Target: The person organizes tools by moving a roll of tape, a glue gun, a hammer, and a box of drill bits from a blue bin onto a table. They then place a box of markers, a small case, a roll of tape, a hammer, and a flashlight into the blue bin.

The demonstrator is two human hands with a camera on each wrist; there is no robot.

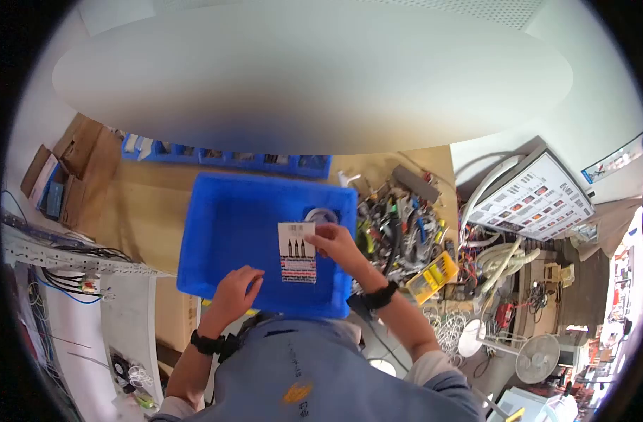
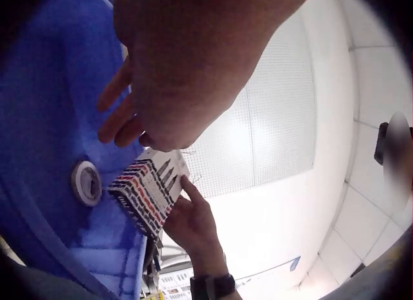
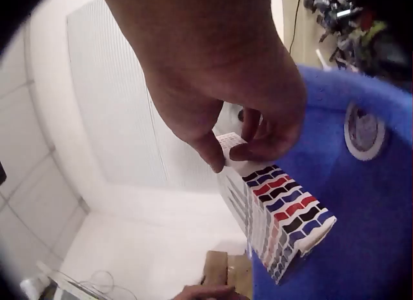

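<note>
In the head view, a white marker box point(image 1: 297, 252) with pictured pens and bands of red, blue and black is held up over the blue bin point(image 1: 226, 184). My right hand point(image 1: 337, 246) pinches its upper right edge between thumb and fingers; the right wrist view shows that grip on the box point(image 3: 284, 203) from behind. My left hand point(image 1: 238, 292) is over the bin's near left rim, apart from the box, its fingers loosely bent around nothing. A roll of tape point(image 1: 323, 214) lies inside the bin at the far right corner.
A row of small blue compartments point(image 1: 226, 159) stands behind the bin. To the right is a heap of mixed tools point(image 1: 406, 225) with a yellow case point(image 1: 432, 278). An open cardboard box point(image 1: 58, 179) sits at the far left, and a printed board point(image 1: 532, 193) leans at the right.
</note>
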